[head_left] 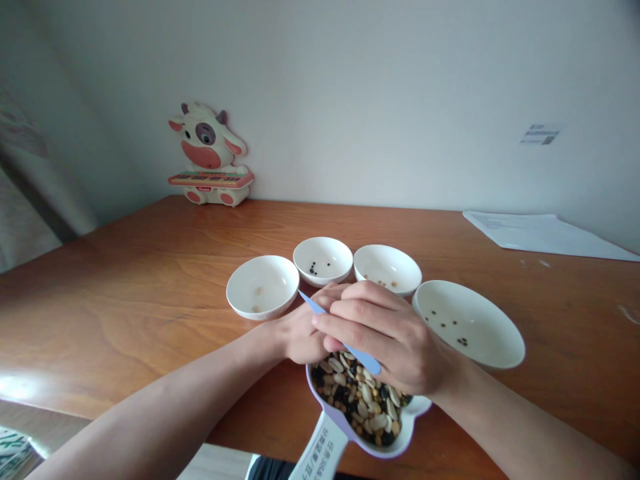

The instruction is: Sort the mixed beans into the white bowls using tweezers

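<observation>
My right hand [385,333] is closed on a slim light-blue pointed tool [367,361] that looks like tweezers. Its tip points to the far left and its rounded end towards me. My left hand [305,333] lies against and partly under the right one, with most of its fingers hidden. Just below both hands is a purple-rimmed pan-shaped dish [345,427] with a labelled white handle [320,450]. Mixed seeds and beans [367,407] fill it, some pale and flat, some yellow, some black. The hands cover its far edge.
Four white bowls curve around the hands: a left bowl [263,287] with pale bits, one with black beans [323,260], one with yellowish pieces [387,267], and a right bowl [470,323] with dark pieces. A cow toy keyboard [213,157] and papers [545,233] sit behind.
</observation>
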Demonstrator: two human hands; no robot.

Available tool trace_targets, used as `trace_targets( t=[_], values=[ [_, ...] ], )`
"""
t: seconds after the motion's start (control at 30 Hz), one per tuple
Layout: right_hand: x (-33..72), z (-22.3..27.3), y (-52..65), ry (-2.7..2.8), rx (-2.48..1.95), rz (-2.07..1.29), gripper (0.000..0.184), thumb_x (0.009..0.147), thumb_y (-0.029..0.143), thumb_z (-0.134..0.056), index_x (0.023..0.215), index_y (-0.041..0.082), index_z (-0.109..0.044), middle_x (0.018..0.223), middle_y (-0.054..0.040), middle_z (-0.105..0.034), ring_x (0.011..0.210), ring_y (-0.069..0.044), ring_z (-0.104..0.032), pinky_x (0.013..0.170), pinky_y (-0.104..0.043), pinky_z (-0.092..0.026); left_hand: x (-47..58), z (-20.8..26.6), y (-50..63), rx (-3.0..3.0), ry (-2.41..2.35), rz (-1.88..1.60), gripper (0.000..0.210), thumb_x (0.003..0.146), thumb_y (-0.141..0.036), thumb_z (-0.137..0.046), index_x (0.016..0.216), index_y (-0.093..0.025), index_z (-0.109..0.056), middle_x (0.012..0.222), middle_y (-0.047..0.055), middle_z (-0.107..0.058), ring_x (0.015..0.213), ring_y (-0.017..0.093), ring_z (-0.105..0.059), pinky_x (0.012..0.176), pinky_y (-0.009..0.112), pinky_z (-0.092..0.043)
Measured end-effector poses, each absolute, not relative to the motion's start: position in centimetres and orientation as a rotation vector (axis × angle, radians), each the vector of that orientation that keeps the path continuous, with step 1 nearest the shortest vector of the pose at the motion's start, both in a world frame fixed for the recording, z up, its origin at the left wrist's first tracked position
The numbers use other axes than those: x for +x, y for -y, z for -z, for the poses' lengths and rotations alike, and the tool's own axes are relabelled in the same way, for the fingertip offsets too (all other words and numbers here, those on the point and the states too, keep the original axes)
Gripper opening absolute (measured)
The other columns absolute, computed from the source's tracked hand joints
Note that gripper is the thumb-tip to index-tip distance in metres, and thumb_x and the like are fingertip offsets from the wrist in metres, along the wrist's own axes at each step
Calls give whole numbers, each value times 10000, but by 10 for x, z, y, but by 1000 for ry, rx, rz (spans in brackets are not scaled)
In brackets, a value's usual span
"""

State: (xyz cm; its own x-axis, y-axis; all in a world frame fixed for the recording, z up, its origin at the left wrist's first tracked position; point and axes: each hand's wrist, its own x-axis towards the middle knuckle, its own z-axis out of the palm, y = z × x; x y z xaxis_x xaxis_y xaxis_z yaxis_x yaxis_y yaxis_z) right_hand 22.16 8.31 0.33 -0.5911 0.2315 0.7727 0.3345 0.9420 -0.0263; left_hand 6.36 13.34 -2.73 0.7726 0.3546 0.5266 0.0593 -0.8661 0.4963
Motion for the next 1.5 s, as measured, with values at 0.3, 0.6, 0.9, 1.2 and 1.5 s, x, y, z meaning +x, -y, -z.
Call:
trace_targets(
  t=[0.3,0.6,0.9,1.2,1.5],
  values=[
    [237,-2,-72,1824,-465,86,205,920,145,-509,1057,155,-661,804,-82,-679,718,-199,-620,626,-373,-544,59,6,-131,2131,-196,-668,689,1012,-448,-136,749,-143,-695,877,108,-689,905,225,-618,932,373,-475],
    [241,-7,-62,1781,-507,-274,194,871,101,-462,821,158,-641,615,-45,-603,518,-149,-538,499,-304,-425,60,12,-137,2198,-223,-642,753,992,-381,-99,804,-104,-774,937,125,-669,895,215,-574,932,342,-424],
    [243,12,-65,2200,-463,-257,115,841,120,-550,849,122,-664,675,-55,-671,559,-151,-559,533,-291,-434,62,15,-136,2234,-285,-633,585,968,-251,-210,903,-65,-761,993,143,-656,942,221,-581,940,342,-424],
    [246,11,-71,2223,-553,-204,196,849,115,-508,677,135,-600,573,-44,-609,489,-140,-476,500,-290,-377,61,16,-137,2213,-296,-630,602,976,-262,-203,891,-76,-769,960,130,-647,923,218,-577,929,319,-415],
    [246,13,-72,2251,-570,-244,108,866,111,-564,812,116,-657,705,-63,-685,602,-155,-571,591,-296,-455,59,23,-138,2240,-244,-811,595,997,-300,-226,850,-74,-757,906,148,-652,849,214,-573,925,360,-414]
  ],
)
